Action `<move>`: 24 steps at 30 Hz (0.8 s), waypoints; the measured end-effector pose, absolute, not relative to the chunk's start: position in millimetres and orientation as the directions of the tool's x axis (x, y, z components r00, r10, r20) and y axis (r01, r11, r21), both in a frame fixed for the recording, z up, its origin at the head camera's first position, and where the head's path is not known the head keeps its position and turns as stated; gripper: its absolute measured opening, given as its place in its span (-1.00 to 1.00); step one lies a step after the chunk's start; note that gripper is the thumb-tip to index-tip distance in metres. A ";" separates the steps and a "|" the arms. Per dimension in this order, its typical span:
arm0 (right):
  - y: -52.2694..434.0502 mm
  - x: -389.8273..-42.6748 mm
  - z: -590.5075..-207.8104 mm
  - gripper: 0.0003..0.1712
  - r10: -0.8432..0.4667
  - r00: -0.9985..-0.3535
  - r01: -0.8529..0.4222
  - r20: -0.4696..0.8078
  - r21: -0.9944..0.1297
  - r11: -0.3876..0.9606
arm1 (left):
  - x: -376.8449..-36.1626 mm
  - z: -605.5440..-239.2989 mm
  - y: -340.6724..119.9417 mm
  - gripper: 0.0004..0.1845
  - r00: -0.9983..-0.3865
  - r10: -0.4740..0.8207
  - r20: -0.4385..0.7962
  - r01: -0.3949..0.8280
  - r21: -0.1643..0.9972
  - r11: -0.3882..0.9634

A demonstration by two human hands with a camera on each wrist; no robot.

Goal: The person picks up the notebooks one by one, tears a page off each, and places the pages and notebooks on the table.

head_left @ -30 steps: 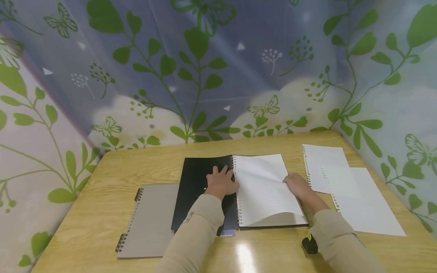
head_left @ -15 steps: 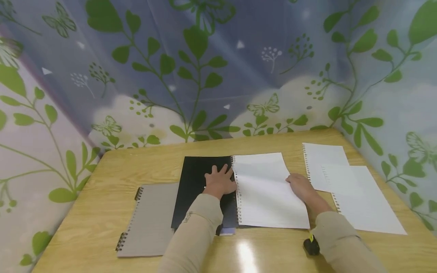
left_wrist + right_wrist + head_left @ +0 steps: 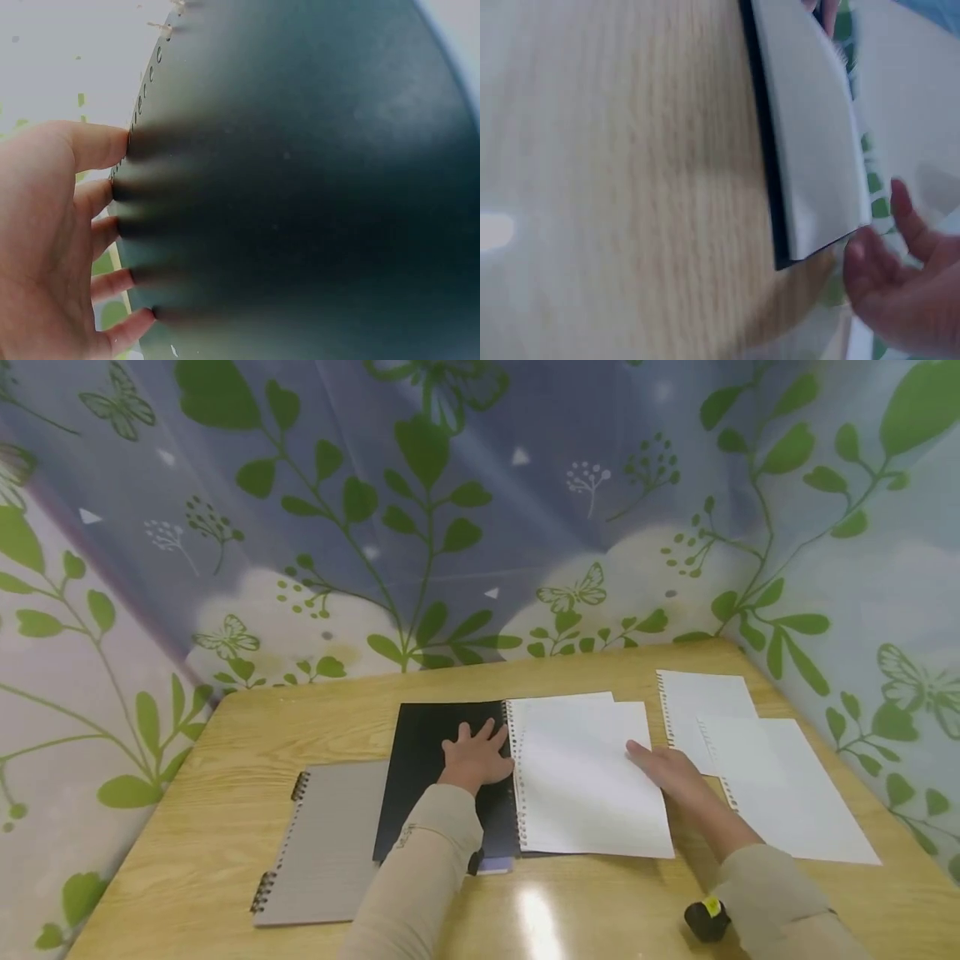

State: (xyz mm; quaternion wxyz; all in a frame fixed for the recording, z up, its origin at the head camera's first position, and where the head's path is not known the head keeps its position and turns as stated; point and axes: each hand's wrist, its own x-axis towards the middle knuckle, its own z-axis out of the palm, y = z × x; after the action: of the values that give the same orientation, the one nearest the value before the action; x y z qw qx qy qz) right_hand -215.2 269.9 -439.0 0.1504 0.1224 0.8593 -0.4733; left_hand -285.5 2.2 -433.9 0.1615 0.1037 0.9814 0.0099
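Note:
A ring-bound notebook lies spread on the table, its black cover point(image 3: 420, 760) to the left and white pages to the right. My left hand point(image 3: 474, 758) rests on that cover, fingers spread, thumb by the rings. In the left wrist view the fingertips touch the dark cover point(image 3: 285, 210). A white sheet point(image 3: 585, 785) lies over the pages, offset to the right at the top so the page beneath shows. At its right edge is my right hand point(image 3: 671, 774), thumb over the paper. The right wrist view shows its thumb and fingers point(image 3: 864, 259) apart beside the paper's corner.
A grey ring-bound notebook point(image 3: 326, 843) lies to the left, partly under the black cover. Two overlapping sheets with perforated edges, a rear sheet point(image 3: 705, 697) and a front sheet point(image 3: 802, 802), lie to the right. A purple item point(image 3: 495, 865) peeks out below the cover.
The top sheet, bowed up earlier, lies flatter and has shifted to the right at its top. My right hand has loosened its pinch on the sheet's edge. The left hand stays on the cover.

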 end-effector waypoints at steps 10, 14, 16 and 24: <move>269.6 -201.2 -443.6 -0.70 0.149 -0.956 0.290 -0.254 -0.725 0.625 | -284.4 -430.7 -1.2 -0.37 -0.921 0.224 -0.320 0.214 0.067 0.975; 268.5 -199.9 -448.4 -0.77 0.179 -0.965 0.263 -0.193 -0.716 0.647 | -286.1 -432.9 -1.1 -0.36 -0.916 0.224 -0.332 0.214 0.066 0.975; 268.2 -199.2 -448.4 -0.79 0.191 -0.964 0.266 -0.185 -0.714 0.648 | -286.3 -433.6 -0.9 -0.36 -0.917 0.226 -0.330 0.217 0.063 0.974; 268.1 -198.3 -447.9 -0.87 0.206 -0.959 0.284 -0.196 -0.697 0.659 | -282.8 -430.9 -2.2 -0.36 -0.925 0.229 -0.305 0.229 0.037 0.973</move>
State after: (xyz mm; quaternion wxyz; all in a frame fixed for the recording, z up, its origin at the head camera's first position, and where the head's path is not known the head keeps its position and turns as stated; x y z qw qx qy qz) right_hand -198.3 268.1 -447.9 0.0500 0.1347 0.9093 -0.3906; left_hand -282.8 -2.2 -430.9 0.1553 0.1166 0.9810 0.0006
